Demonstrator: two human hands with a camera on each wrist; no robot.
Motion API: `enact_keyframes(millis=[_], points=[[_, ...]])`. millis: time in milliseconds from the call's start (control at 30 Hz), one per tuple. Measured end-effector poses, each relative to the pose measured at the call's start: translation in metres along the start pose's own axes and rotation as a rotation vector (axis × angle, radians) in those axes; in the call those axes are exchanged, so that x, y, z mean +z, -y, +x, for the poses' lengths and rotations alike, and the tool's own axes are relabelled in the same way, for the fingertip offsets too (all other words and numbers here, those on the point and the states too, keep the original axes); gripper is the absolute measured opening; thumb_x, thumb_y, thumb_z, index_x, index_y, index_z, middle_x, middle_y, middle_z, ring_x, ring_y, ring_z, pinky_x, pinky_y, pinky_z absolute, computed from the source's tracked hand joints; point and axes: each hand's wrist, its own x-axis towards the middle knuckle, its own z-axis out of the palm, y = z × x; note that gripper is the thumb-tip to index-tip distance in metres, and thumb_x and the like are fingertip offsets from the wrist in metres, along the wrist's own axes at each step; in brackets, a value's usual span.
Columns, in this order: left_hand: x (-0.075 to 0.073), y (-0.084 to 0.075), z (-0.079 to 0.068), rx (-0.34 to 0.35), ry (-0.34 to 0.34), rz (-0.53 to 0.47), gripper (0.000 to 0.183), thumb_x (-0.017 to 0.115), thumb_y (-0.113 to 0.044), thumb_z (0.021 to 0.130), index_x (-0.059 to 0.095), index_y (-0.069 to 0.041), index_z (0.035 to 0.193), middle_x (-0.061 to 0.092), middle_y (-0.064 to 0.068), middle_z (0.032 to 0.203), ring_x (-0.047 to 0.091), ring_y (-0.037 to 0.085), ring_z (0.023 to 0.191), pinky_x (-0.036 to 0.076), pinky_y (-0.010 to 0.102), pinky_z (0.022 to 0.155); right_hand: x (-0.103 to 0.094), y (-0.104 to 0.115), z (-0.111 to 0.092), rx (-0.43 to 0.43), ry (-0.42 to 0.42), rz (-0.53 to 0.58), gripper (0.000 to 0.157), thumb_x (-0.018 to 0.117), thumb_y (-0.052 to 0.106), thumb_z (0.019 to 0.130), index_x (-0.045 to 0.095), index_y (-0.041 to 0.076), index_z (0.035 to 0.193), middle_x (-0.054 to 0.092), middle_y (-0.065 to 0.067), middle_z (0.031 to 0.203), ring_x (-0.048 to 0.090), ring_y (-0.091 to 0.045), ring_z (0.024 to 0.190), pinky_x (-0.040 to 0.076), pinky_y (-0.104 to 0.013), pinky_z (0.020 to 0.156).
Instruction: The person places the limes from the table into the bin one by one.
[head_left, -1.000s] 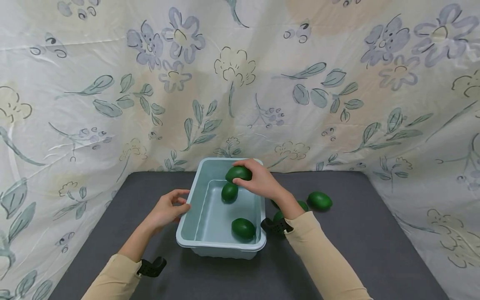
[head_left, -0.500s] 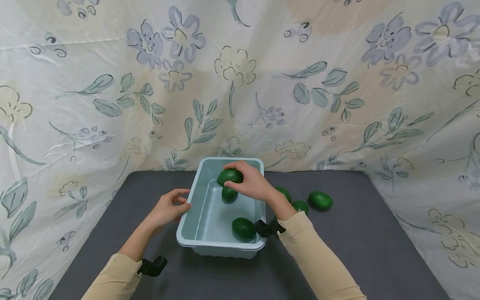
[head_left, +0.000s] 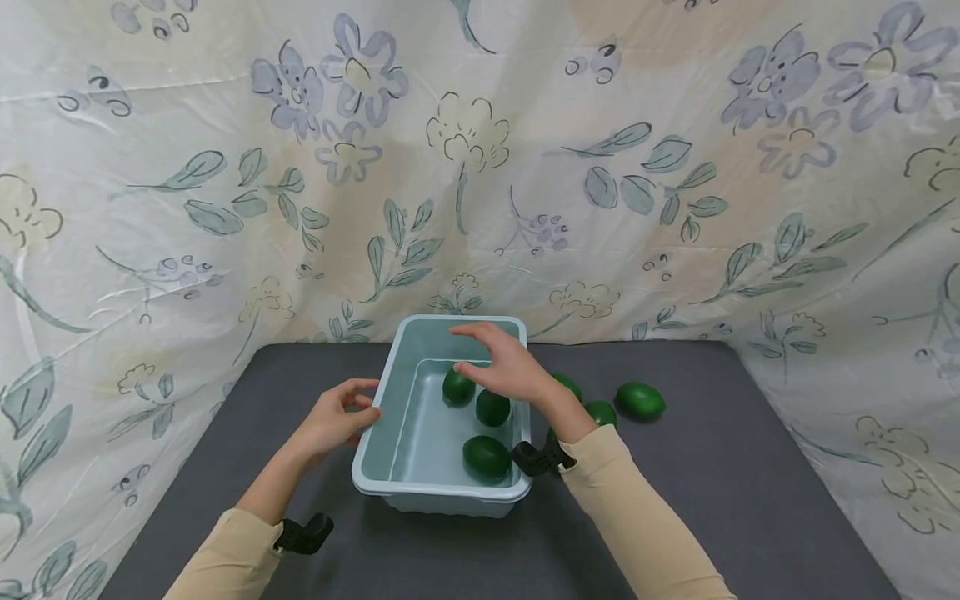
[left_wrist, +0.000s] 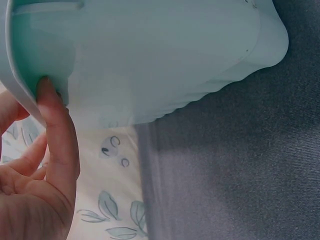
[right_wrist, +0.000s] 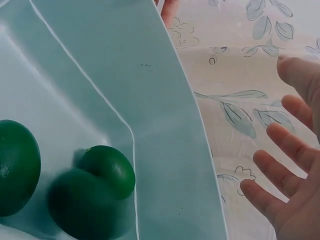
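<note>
A pale blue plastic bin (head_left: 420, 450) stands on the dark table, with three glossy dark green oval fruits, like avocados, inside. One fruit (head_left: 458, 388) lies toward the back, another (head_left: 492, 409) beside it, the third (head_left: 487, 458) near the front right corner. My left hand (head_left: 337, 419) grips the bin's left rim; in the left wrist view a finger (left_wrist: 60, 135) curls under its lip. Above the back fruits hovers my right hand (head_left: 510, 364), fingers spread and holding nothing. The right wrist view shows this hand (right_wrist: 295, 165) apart from the fruits.
Right of the bin, several more green fruits lie on the table, one (head_left: 640, 402) farther out and others (head_left: 600, 412) partly behind my right forearm. A flowered cloth (head_left: 480, 208) hangs behind the table (head_left: 712, 475) and along its sides.
My right hand carried a green fruit leftward over the bin, then let it go. That fruit now lies inside, right of the back one. The left hand has stayed on the rim.
</note>
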Motion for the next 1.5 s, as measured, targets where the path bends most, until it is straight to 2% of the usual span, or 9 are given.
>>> enact_keyframes(millis=[200,500,767,1000,1233,1500], points=[[0.0,0.0,0.0,0.005,0.001,0.0,0.048,0.061,-0.011,0.087,0.043,-0.007,0.132,0.055,0.017,0.1,0.061,0.02,0.078,0.055,0.039,0.063,-0.004,-0.002,-0.006,-0.008,-0.025,0.006,0.049,0.06,0.031,0.089,0.047,0.019,0.134,0.044,0.001,0.137,0.041,-0.018,0.126,0.039,-0.041,0.099],[0.0,0.001,0.0,0.008,0.004,0.001,0.049,0.061,-0.011,0.087,0.043,-0.007,0.133,0.055,0.017,0.1,0.062,0.02,0.078,0.055,0.039,0.064,-0.019,-0.011,-0.02,-0.009,-0.115,0.03,0.046,0.062,0.027,0.088,0.05,0.017,0.131,0.049,0.001,0.132,0.046,-0.017,0.121,0.043,-0.041,0.095],[0.0,0.002,0.0,0.004,0.009,-0.003,0.049,0.06,-0.012,0.088,0.042,-0.008,0.133,0.054,0.017,0.102,0.062,0.02,0.078,0.055,0.038,0.063,-0.037,-0.028,-0.034,0.05,-0.197,0.053,0.046,0.063,0.026,0.088,0.05,0.016,0.13,0.048,-0.004,0.132,0.046,-0.024,0.122,0.042,-0.043,0.097],[0.0,0.002,0.0,0.002,0.001,-0.001,0.049,0.061,-0.012,0.087,0.043,-0.008,0.133,0.054,0.017,0.101,0.062,0.02,0.077,0.055,0.038,0.063,-0.049,-0.048,-0.052,0.105,-0.241,0.034,0.046,0.062,0.026,0.088,0.05,0.018,0.132,0.049,-0.002,0.133,0.045,-0.024,0.123,0.041,-0.044,0.097],[0.0,0.001,0.0,0.008,0.001,-0.004,0.049,0.061,-0.011,0.087,0.043,-0.007,0.132,0.054,0.017,0.101,0.062,0.02,0.077,0.055,0.039,0.062,-0.056,-0.066,-0.072,0.153,-0.249,-0.005,0.046,0.061,0.03,0.089,0.049,0.019,0.132,0.047,-0.004,0.133,0.046,-0.026,0.122,0.041,-0.047,0.097],[0.0,0.001,0.0,0.004,0.006,-0.015,0.049,0.06,-0.011,0.088,0.043,-0.007,0.133,0.053,0.017,0.101,0.062,0.02,0.077,0.055,0.039,0.063,-0.054,-0.08,-0.093,0.147,-0.241,-0.015,0.047,0.061,0.024,0.089,0.048,0.013,0.133,0.048,-0.011,0.13,0.045,-0.031,0.121,0.041,-0.049,0.095]])
